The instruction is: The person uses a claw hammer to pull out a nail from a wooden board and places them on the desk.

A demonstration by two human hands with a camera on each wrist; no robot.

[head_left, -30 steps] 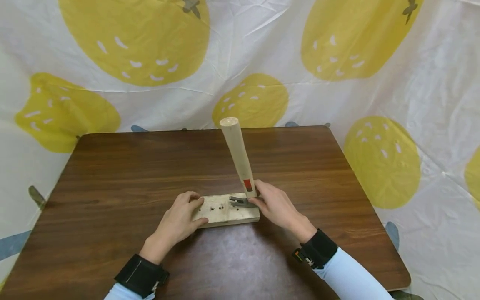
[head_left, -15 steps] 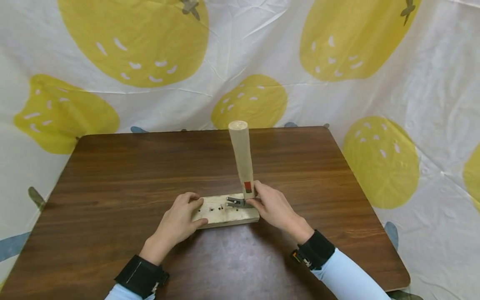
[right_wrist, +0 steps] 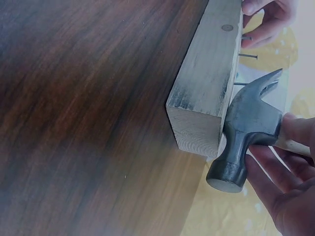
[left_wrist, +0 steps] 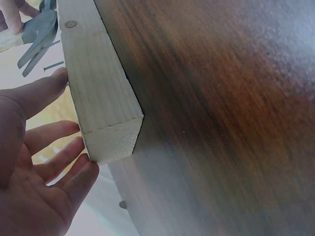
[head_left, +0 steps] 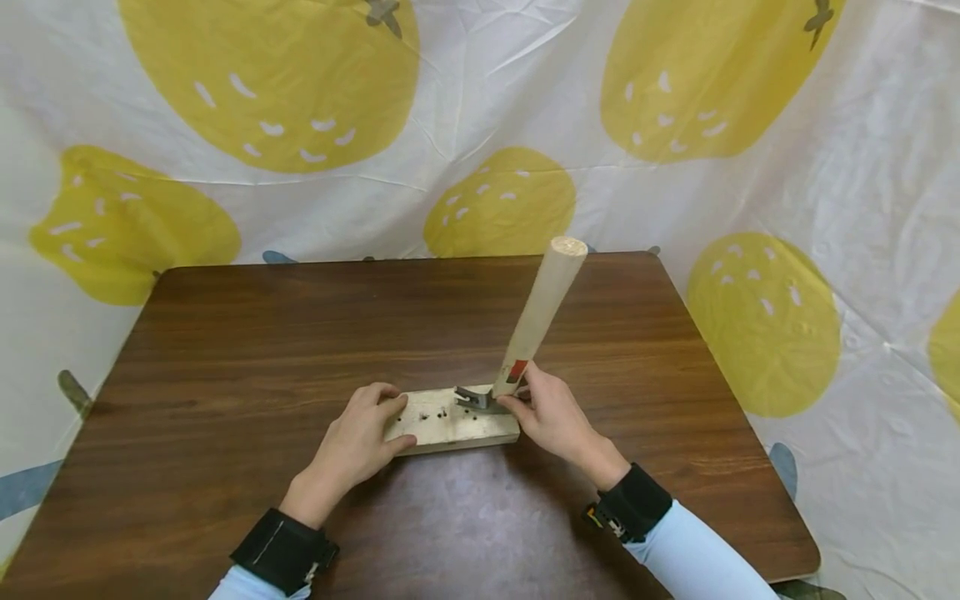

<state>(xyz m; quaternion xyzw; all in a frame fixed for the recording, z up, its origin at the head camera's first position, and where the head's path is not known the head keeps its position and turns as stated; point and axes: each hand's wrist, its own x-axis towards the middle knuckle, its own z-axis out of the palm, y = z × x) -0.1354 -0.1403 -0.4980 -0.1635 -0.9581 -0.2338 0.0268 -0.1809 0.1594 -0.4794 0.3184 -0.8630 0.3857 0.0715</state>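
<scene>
A pale wooden block lies on the table, several nails and dark holes dotting its top. My left hand holds its left end, thumb on the near edge and fingers at the far side. Over the block's right part rests a claw hammer, wooden handle up and leaning right. My right hand grips it low, where handle meets head. In the right wrist view the steel hammer head lies against the block's nail side, its claw beside a nail. Another nail sticks out farther along.
The brown wood-grain table has rounded corners. Behind and beside it hangs a white cloth printed with yellow fruit. A black band wraps the left wrist and another band the right.
The hammer's handle has swung from leaning left to leaning right, its head staying over the same part of the block. My left hand and the block have stayed put.
</scene>
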